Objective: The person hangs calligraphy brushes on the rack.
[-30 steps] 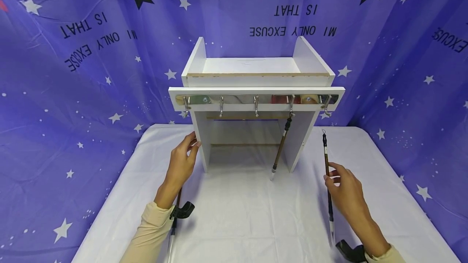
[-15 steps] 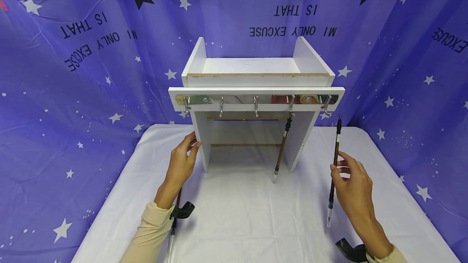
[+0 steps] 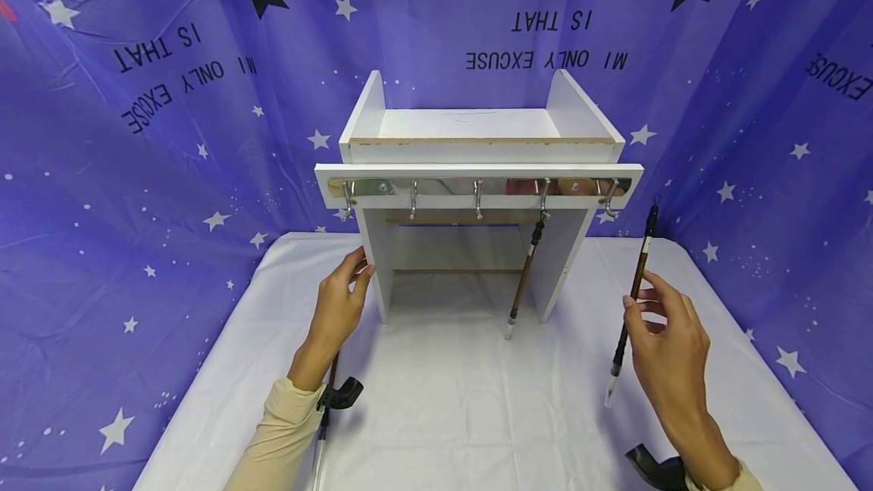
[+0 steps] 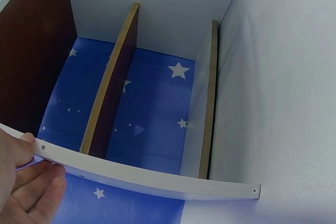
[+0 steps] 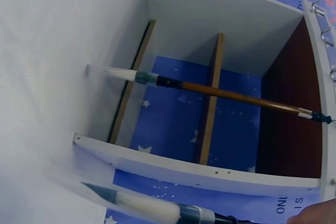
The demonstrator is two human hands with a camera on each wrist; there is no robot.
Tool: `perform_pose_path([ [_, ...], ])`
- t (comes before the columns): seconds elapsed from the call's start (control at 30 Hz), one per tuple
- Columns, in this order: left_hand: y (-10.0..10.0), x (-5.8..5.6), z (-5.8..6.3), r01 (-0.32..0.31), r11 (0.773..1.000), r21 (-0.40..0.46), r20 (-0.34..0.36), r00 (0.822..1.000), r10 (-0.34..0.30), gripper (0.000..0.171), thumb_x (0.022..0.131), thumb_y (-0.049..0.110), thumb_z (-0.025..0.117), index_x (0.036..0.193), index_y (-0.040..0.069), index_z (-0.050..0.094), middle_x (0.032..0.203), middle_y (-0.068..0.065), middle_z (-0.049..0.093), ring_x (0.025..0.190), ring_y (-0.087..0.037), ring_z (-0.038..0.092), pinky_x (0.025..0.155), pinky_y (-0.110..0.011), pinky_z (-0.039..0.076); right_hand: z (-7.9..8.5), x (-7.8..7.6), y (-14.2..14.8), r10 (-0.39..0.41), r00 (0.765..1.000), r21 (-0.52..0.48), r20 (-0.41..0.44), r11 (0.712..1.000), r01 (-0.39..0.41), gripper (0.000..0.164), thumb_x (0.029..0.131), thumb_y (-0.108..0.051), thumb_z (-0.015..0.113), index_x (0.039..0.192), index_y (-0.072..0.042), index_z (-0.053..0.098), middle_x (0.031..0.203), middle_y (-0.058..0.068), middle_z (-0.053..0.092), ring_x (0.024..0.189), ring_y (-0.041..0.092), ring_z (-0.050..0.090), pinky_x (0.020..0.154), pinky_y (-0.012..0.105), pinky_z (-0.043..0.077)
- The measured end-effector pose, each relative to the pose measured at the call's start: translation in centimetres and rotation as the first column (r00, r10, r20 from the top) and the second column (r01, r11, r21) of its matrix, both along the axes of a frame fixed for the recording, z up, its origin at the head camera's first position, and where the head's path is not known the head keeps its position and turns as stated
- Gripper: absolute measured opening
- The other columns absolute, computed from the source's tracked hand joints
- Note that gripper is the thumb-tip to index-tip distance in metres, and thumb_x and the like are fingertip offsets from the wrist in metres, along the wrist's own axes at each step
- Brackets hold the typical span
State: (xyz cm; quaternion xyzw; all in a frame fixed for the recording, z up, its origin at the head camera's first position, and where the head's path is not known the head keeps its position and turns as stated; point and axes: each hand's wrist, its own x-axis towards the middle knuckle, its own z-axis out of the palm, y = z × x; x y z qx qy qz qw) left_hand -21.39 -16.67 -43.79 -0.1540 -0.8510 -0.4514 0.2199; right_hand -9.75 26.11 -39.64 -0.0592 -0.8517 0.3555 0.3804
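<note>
My left hand [image 3: 339, 301] steadies the white rack [image 3: 477, 150]; my right hand [image 3: 664, 343] pinches a brush [image 3: 630, 298], loop seemingly raised beside the end hook [image 3: 609, 199].

The backdrop cloth [image 3: 170, 173] reads, upside down, "MI ONLY EXCUSE IS THAT".
</note>
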Motion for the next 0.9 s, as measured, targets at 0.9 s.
perform_pose_path([
  [0.9,0.0,0.0,0.1,0.001,1.0,0.01,0.009,1.0,-0.001,0.036,0.109,0.013,0.061,0.143,0.001,0.061,0.133,-0.02,0.071,0.122,-0.036,0.07,0.104,-0.05,0.059,2.6,1.5,-4.6,0.169,0.978,-0.007,-0.124,0.985,-0.171,0.057,0.092,0.008,0.075,0.145,-0.009,0.064,0.11,0.016,0.067,0.099,-0.012,0.062,0.082,0.001,0.052],
])
